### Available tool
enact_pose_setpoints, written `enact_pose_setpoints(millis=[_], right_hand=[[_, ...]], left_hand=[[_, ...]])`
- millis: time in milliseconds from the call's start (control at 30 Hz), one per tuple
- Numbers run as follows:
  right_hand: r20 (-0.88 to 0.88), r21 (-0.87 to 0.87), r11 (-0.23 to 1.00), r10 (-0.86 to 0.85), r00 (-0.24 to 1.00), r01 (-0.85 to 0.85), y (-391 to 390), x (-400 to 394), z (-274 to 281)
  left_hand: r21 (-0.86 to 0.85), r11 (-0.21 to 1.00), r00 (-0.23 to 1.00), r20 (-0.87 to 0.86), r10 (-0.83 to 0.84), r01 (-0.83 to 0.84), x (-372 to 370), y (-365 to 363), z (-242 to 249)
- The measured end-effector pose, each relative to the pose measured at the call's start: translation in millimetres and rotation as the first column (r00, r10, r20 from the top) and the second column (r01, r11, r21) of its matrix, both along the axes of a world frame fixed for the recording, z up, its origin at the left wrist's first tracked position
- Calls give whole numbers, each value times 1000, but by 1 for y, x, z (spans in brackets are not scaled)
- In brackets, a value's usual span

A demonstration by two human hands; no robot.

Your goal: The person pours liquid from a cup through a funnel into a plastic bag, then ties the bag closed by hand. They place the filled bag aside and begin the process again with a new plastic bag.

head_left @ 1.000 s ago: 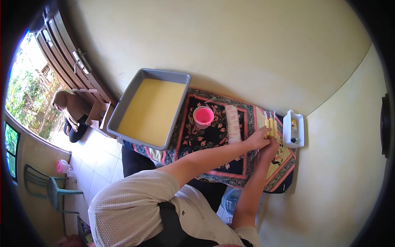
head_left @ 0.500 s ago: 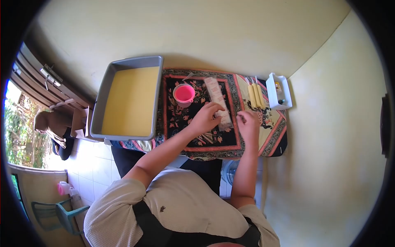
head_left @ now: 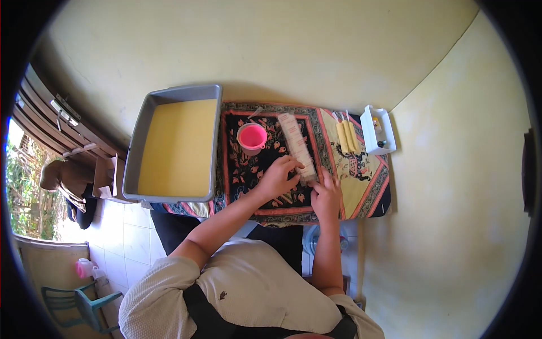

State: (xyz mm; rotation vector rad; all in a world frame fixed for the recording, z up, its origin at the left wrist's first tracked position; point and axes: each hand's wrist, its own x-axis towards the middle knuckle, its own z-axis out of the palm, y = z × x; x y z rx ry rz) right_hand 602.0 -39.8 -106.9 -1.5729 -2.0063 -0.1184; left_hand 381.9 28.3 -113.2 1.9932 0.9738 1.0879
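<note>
A long, flat stack of clear plastic bags (head_left: 296, 139) with faint red print lies slantwise on the patterned cloth. My left hand (head_left: 279, 177) is curled over the left edge of its near end, thumb and fingertips on the plastic. At that same end, from the right, my right hand (head_left: 327, 196) has its fingers bent together against the bag corner; exactly what they pinch is partly hidden. A pink funnel (head_left: 252, 136) sits on a container left of the stack. To the right lie several filled pale-yellow tubes (head_left: 346, 135) with twisted clear ends.
A large grey tub (head_left: 213, 152) of yellow liquid (head_left: 178, 147) stands at the table's left. A white basket (head_left: 377, 130) with small items is at the right end, near the wall. A person (head_left: 70, 183) sits by the doorway; a green chair (head_left: 90, 305) stands lower left.
My right hand has moved down and left to the near end of the bag stack. My left hand stays at the stack's left edge. The whole view has shifted slightly.
</note>
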Motion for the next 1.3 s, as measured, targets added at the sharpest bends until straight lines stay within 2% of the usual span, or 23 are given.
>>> enact_pose_setpoints(millis=[133,300,467,733,867,1067,1200,1300], right_hand=[[-27,118,991,-57,998,60,7,-10,-16],[40,128,990,-72,997,67,10,-10,-18],[10,132,989,-62,998,60,15,-14,-28],[47,159,987,-35,998,27,7,-15,-19],[91,136,991,-29,995,16,6,-11,-23],[43,161,986,-44,998,36,-24,-44,25],[9,169,985,23,1000,-25,-38,-69,73],[-121,184,970,180,976,-156,-38,-94,120]], left_hand=[[83,996,999,-34,15,-12,3,4,-5],[88,996,999,-46,8,-4,4,-4,-7],[127,992,1000,-25,8,-4,-1,-2,-5],[90,996,999,-26,23,-21,-15,-13,5],[48,998,993,-111,-25,31,-15,-15,4],[149,983,990,-110,-90,106,-14,-23,5],[197,970,990,-38,-137,142,-25,-29,24],[221,966,978,128,-165,134,-40,-38,42]])
